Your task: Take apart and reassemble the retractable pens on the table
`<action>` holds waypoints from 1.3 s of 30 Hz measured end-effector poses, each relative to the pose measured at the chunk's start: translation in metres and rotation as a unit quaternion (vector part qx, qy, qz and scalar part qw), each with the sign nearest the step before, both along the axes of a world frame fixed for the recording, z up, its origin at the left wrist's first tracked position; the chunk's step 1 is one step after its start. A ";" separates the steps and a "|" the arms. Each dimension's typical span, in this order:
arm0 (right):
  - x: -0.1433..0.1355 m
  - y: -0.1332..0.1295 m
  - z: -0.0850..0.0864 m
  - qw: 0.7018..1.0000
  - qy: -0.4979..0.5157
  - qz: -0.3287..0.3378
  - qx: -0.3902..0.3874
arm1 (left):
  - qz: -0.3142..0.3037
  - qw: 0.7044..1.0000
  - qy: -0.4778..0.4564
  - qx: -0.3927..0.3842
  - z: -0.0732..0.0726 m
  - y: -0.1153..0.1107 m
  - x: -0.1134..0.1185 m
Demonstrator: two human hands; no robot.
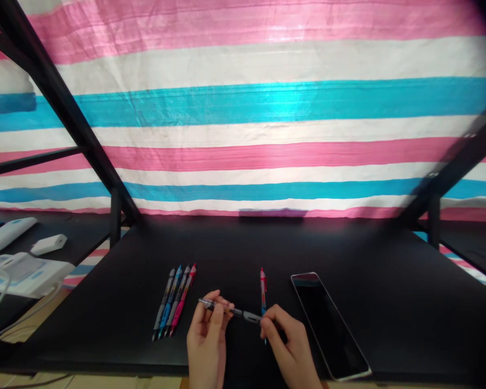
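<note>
A black and grey pen [238, 312] is held nearly level above the table, one end in each hand. My left hand [209, 335] has its fingers and thumb closed round the pen's left part. At the other end, my right hand [287, 340] pinches the grey tip between thumb and forefinger. Just behind that hand lies a pen with a red top and a blue lower part [263, 286], its lower portion partly covered by my fingers. To the left, several pens [174, 302] in black, blue and red lie side by side at a slant.
A dark-screened phone [328, 324] lies on the black table [117, 319], right of my right hand. Black metal bars [71, 111] rise at both sides before a striped sheet [267, 129]. White chargers [51, 244] and cables lie at far left.
</note>
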State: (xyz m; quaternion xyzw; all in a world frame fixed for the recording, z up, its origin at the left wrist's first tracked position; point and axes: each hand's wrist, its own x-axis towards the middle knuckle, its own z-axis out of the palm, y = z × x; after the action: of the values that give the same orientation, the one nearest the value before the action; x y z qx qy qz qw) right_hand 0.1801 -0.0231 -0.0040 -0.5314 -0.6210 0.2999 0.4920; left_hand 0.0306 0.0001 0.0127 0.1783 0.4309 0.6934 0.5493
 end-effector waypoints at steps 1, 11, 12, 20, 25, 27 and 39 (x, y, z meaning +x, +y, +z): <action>0.000 0.000 0.001 1.000 -0.011 0.002 0.004 | -0.003 1.000 -0.001 -0.002 0.000 0.000 0.000; -0.001 0.001 0.002 0.998 0.021 0.034 -0.043 | 0.012 1.000 -0.004 -0.001 0.000 0.000 -0.001; -0.001 0.001 0.002 0.999 0.012 0.031 -0.039 | 0.011 1.000 -0.003 -0.001 0.000 -0.001 -0.001; -0.001 0.001 0.006 0.999 -0.023 0.023 -0.004 | -0.002 1.000 -0.007 -0.002 0.000 -0.002 -0.001; -0.001 0.001 0.005 0.999 0.003 0.041 -0.023 | 0.009 1.000 -0.010 0.000 -0.004 -0.001 -0.003; -0.001 0.001 0.004 0.999 -0.011 0.033 -0.015 | 0.008 1.000 -0.012 0.003 -0.005 0.000 -0.003; -0.001 0.001 -0.007 0.999 -0.003 0.016 -0.034 | -0.015 1.000 0.008 0.013 -0.005 0.000 -0.001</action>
State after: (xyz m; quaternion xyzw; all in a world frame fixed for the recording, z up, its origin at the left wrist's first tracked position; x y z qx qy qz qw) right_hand 0.1788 -0.0224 -0.0108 -0.5382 -0.6203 0.3272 0.4674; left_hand 0.0293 0.0005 0.0074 0.1977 0.4236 0.6893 0.5535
